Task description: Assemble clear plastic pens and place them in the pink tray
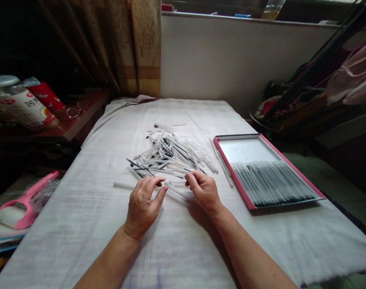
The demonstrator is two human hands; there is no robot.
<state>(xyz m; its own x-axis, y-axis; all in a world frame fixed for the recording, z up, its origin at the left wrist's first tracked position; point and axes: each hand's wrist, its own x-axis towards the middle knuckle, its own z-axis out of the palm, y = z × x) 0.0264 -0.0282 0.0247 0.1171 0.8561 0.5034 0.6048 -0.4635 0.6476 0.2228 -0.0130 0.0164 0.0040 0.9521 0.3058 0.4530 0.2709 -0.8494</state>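
Low over the near edge of a heap of pen parts (171, 154), my left hand (145, 202) has thumb and forefinger apart, with nothing clearly held. My right hand (204, 190) is closed in a pinch beside it; whatever lies between its fingertips is too small to make out. Clear pen barrels (177, 196) lie on the cloth between and below the hands. The heap mixes translucent barrels, thin black refills and small black pieces. To the right, a shallow pink-edged box (259, 138) holds a row of pens (271, 182) side by side across its nearer part.
A white cloth (110, 245) covers the table. Single barrels (223, 162) lie along the box's left side. At left, a dark red side table (80, 124) carries a labelled jar (26, 106) and glasses (76, 110). Pink-handled scissors (29, 200) lie lower left. A curtain (145, 52) hangs behind.
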